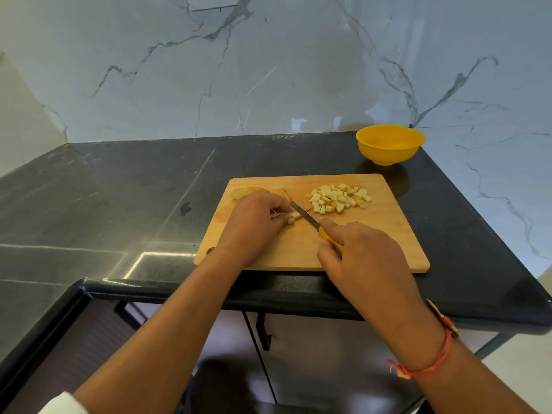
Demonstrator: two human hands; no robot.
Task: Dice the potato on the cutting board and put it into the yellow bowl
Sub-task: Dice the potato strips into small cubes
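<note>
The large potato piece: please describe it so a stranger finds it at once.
Find the cutting board on the dark counter. At its far left corner, beyond the left hand, lies the potato piece: large and rounded, unlike the small cubes to its right.

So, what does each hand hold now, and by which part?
The right hand grips the knife by its yellow handle; the left hand pinches a potato strip near its cut end.

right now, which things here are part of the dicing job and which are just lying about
In the job: left hand, potato strip, right hand, knife, diced pile, uncut potato piece, cutting board, yellow bowl.
Just there: dark smudge on the counter, wall plate, red wrist thread.
</note>
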